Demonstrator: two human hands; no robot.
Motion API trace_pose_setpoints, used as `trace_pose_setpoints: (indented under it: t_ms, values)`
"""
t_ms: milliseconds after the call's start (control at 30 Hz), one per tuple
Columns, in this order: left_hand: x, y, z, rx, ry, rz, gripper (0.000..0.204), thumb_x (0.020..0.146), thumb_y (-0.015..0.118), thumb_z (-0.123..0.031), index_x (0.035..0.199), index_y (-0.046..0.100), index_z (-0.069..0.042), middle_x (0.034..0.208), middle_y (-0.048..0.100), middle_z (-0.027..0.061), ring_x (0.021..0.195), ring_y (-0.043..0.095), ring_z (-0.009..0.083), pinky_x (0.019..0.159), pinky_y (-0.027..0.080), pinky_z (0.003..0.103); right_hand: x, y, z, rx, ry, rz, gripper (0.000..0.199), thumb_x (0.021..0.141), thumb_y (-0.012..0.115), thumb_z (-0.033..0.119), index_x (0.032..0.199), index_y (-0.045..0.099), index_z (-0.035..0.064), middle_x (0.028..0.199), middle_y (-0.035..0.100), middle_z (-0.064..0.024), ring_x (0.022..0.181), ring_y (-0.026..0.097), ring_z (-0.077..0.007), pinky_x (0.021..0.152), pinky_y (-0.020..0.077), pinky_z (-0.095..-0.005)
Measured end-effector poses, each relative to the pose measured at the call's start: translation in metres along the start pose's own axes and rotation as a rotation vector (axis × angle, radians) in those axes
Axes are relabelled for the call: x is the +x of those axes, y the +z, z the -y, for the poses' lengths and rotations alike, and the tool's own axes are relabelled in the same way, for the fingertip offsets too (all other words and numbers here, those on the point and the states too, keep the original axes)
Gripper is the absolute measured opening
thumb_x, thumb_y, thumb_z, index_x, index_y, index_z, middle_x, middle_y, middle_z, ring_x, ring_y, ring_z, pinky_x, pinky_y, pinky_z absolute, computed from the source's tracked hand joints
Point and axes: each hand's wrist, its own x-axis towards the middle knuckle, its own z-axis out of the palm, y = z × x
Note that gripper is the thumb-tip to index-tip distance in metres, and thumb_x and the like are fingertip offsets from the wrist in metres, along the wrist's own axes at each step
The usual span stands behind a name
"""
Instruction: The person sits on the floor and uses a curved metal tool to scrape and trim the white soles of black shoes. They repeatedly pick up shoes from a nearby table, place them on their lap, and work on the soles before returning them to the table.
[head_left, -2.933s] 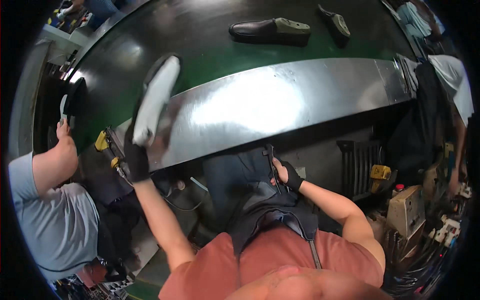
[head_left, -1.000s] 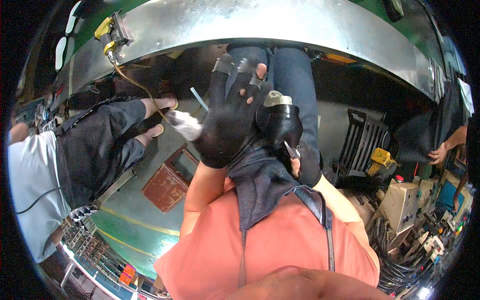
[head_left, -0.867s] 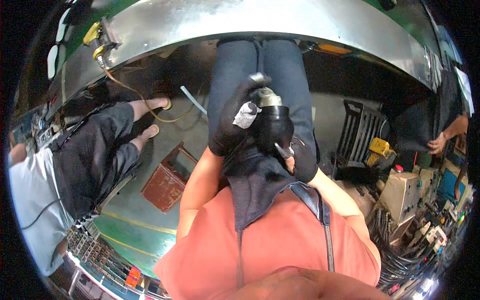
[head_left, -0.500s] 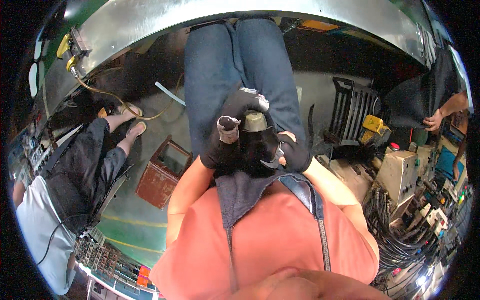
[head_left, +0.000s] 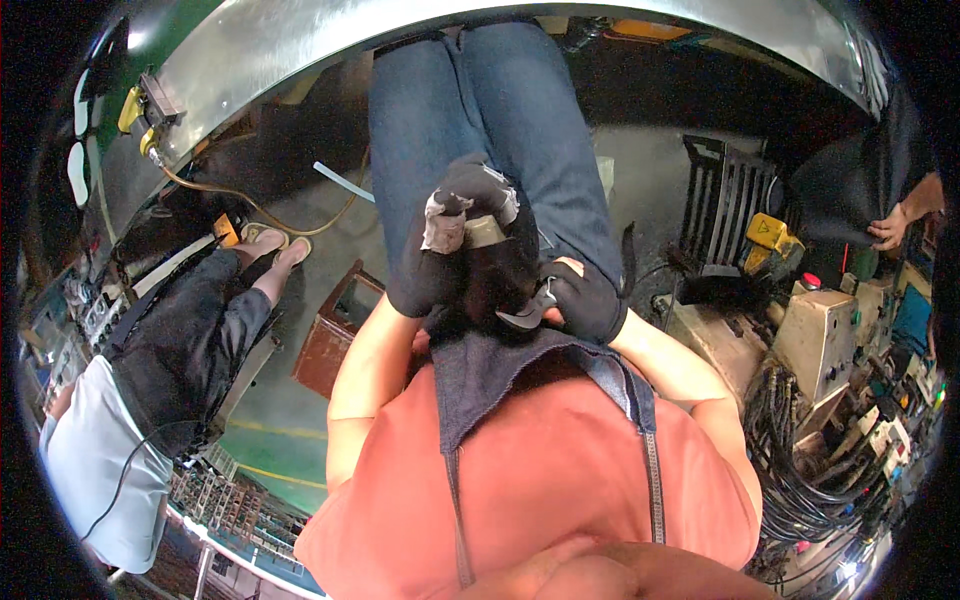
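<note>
Grey workshop floor (head_left: 300, 420) — cluttered machines (head_left: 830, 340), steel table edge (head_left: 330, 50) overhead.

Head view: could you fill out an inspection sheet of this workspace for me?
Surface: curved metal bench edge above the lap in blue jeans.
Job's things: dark shoe-like piece held on the lap; curved metal tool.
Clutter: brown box on the green floor.
Hands: left hand, gloved, grips the piece; right hand, gloved, holds the tool.
Cables: yellow hose; black bundle.
Surroundings: seated person at left; another person's hand at right.
</note>
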Motion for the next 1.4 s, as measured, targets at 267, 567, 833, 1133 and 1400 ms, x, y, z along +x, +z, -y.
trace_pose_setpoints:
  t_ms: [267, 567, 833, 1133, 1400]
  values:
    - [0.035, -0.012, 0.076, 0.0, 0.249, -0.146, 0.047, 0.091, 0.034, -0.04, 0.104, 0.06, -0.002, 0.105, 0.06, 0.0112, 0.106, 0.054, 0.0241, 0.095, 0.04, 0.034, 0.004, 0.006, -0.016, 0.034, -0.075, -0.109, 0.038, 0.075, 0.067, 0.031, 0.095, 0.056, 0.001, 0.1, 0.056, -0.0165, 0.092, 0.055, -0.034, 0.081, 0.0452, -0.0417]
    - [0.035, -0.024, 0.026, -0.29, -0.003, -0.227, 0.059, 0.098, 0.026, -0.049, 0.127, 0.044, -0.001, 0.123, 0.051, 0.0144, 0.111, 0.051, 0.0224, 0.096, 0.039, 0.035, 0.056, -0.057, 0.032, 0.424, 0.389, -0.013, 0.042, 0.098, 0.034, 0.041, 0.093, 0.054, 0.0046, 0.081, 0.053, -0.008, 0.074, 0.054, -0.0177, 0.071, 0.0452, -0.0312]
    - [0.031, -0.024, 0.057, 0.57, 0.112, -0.299, 0.042, 0.087, 0.057, -0.025, 0.122, 0.05, -0.003, 0.104, 0.061, 0.0255, 0.097, 0.06, 0.0407, 0.083, 0.048, 0.041, 0.124, -0.097, -0.043, 0.89, 0.813, 0.092, 0.054, 0.095, 0.037, 0.052, 0.089, 0.061, 0.0034, 0.068, 0.062, -0.0078, 0.051, 0.059, -0.0163, 0.053, 0.0487, -0.025]
    - [0.005, -0.015, 0.05, 0.879, 0.192, -0.064, 0.05, 0.091, 0.05, -0.022, 0.131, 0.04, 0.005, 0.135, 0.042, 0.0252, 0.127, 0.04, 0.036, 0.105, 0.032, 0.037, 0.132, -0.132, -0.039, -0.236, 0.268, 0.46, 0.052, 0.092, 0.045, 0.045, 0.079, 0.064, -0.0013, 0.062, 0.056, -0.0229, 0.051, 0.058, -0.0293, 0.054, 0.0467, -0.0404]
    - [0.078, 0.024, 0.079, 0.715, 0.244, -0.436, 0.051, 0.09, 0.047, -0.027, 0.13, 0.038, 0.002, 0.128, 0.044, 0.0293, 0.117, 0.046, 0.0406, 0.097, 0.038, 0.043, 0.097, -0.136, -0.09, 0.508, 0.759, 0.632, 0.055, 0.095, 0.041, 0.047, 0.1, 0.061, -0.004, 0.08, 0.065, -0.0091, 0.064, 0.065, -0.0165, 0.064, 0.0533, -0.0313]
